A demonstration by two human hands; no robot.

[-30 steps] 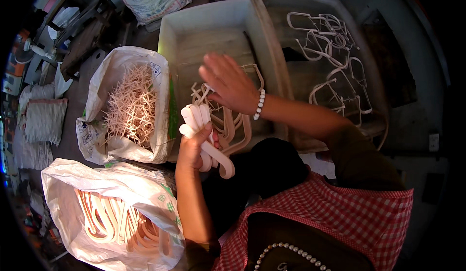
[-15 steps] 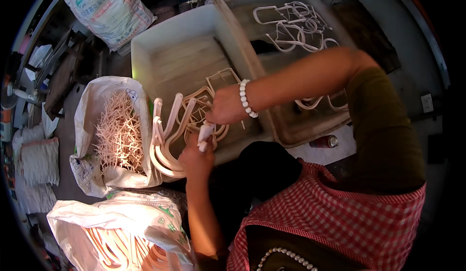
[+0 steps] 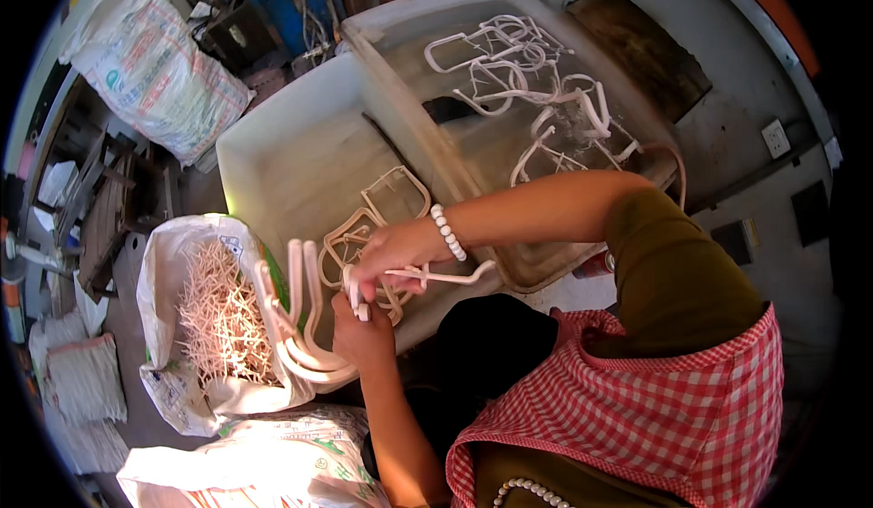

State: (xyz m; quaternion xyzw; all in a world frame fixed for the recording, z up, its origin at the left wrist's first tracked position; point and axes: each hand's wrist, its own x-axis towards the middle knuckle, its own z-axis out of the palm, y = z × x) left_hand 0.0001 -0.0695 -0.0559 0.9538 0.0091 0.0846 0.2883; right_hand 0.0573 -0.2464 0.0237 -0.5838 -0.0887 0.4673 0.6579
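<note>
Low over the near basin, my left hand [image 3: 362, 333] is closed around several pale pink, U-shaped plastic pieces [image 3: 311, 355], whose long ends stand up to its left. My right hand [image 3: 400, 251], with a white bead bracelet at the wrist, meets it from above. Its fingers are bent round a thin pink branched plastic strip [image 3: 455, 277] that sticks out to the right. A short pale end of plastic shows between the two hands. Beneath them, looped pink plastic frames [image 3: 396, 181] lie in the near basin [image 3: 273, 158], partly hidden by my right hand.
Beyond a dividing wall, the far basin [image 3: 455, 3] holds tangled pale plastic frames [image 3: 518, 53] in water. An open sack [image 3: 164, 326] of thin pink plastic scraps [image 3: 223, 317] stands left, another sack [image 3: 264, 453] lies nearer me. A full white sack [image 3: 150, 62] stands at the back left.
My right hand has come down and left against my left hand, and the thin strip now points out to the right. The view has shifted, showing more of the far basin.
</note>
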